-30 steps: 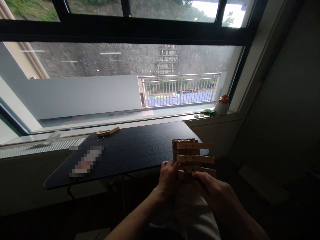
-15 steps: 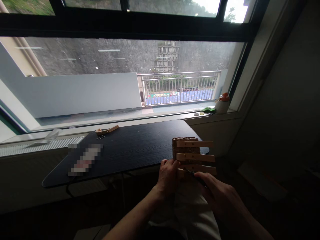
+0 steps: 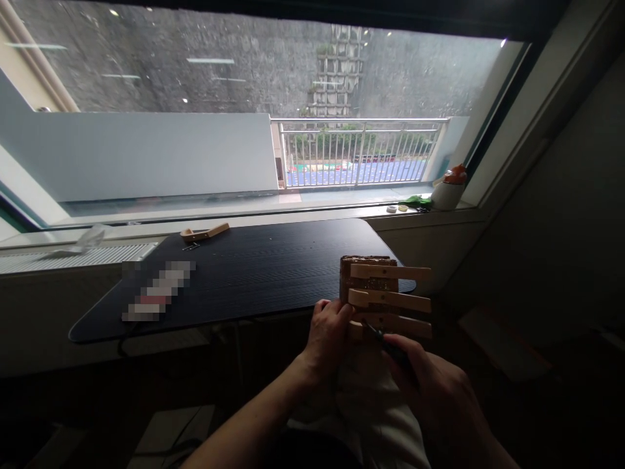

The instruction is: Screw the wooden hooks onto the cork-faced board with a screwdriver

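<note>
Low, right of frame centre, brace brown block (image 3: 378,284), gripped at lower-left corner by left hand (image 3: 328,329), and guide dark-handled tool (image 3: 394,350), clasped in right hand (image 3: 432,378), steadily at lowest wooden strip (image 3: 407,324).

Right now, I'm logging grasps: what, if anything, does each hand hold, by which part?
Right hand: dark tool, by its handle. Left hand: brown block, by its lower-left side.
</note>
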Demonstrator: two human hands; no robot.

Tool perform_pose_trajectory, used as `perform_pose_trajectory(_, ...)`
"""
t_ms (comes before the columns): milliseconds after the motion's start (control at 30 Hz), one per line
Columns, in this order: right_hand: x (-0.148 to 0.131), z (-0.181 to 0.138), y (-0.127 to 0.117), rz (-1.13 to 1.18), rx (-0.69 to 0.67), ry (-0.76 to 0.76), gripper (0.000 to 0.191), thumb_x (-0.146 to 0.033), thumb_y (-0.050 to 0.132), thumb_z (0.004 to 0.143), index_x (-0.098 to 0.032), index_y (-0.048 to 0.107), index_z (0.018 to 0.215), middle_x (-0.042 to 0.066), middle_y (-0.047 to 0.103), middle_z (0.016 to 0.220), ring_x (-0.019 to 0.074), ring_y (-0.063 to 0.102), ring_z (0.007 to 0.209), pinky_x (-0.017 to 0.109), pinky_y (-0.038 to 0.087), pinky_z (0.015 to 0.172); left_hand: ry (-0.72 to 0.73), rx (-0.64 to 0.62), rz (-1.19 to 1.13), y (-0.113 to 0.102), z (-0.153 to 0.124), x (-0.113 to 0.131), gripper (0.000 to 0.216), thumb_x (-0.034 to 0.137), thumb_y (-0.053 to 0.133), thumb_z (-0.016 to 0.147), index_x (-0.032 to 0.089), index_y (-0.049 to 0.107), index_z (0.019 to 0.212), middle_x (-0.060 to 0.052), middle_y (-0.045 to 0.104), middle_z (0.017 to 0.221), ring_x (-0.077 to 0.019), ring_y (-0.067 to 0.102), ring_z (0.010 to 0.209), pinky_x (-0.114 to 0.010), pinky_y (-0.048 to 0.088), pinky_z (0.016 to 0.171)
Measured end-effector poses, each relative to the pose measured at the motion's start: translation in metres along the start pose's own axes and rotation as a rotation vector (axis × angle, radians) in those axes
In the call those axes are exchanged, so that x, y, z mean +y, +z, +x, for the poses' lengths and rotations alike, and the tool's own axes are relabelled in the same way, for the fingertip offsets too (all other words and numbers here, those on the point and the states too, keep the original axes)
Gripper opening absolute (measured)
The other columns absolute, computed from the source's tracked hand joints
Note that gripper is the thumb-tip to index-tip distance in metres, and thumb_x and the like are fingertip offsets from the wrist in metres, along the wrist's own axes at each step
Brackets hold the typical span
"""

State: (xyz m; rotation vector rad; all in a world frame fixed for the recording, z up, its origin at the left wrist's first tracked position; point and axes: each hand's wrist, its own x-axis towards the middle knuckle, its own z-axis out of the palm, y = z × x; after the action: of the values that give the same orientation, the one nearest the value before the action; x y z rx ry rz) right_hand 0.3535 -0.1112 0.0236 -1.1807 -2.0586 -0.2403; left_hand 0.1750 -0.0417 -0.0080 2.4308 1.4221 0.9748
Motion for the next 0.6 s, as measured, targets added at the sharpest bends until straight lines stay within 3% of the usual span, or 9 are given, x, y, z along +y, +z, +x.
perform_pose_trajectory(200,-0.003,0.004,-0.011,-0.005,-0.047,0.052,0.020,-0.027,0.046,0.089,-0.020,0.055,0.105,0.005,0.069,0.085,0.0145,0.066,0.069,0.023,0.049,0.061,-0.014,0.032,0.013,0.000,0.001,0.003,0.020,0.013,0.048,0.076,0.023,0.056,0.092,-0.002,0.060,0.090,-0.0183,0.054,0.084,-0.035,0.033,0.089)
perform_pose_trajectory(433,-0.001,0.003,-0.012,0.054,-0.094,-0.030,0.022,-0.020,0.044,0.089,-0.021,0.054,0.108,0.004,0.064,0.089,0.0119,0.063,0.073,0.021,0.048,0.064,0.008,0.041,0.019,0.000,0.001,0.004,0.017,0.014,0.048,0.077,0.021,0.056,0.091,-0.003,0.060,0.088,-0.0180,0.054,0.083,-0.035,0.033,0.087)
perform_pose_trajectory(600,0.004,0.001,-0.001,0.065,-0.005,-0.029,0.021,-0.023,0.042,0.090,-0.021,0.056,0.106,0.004,0.065,0.088,0.0124,0.063,0.075,0.020,0.047,0.065,0.008,0.030,0.028,-0.001,0.001,0.003,0.021,0.013,0.048,0.076,0.021,0.056,0.093,-0.004,0.060,0.090,-0.0183,0.054,0.084,-0.035,0.033,0.088)
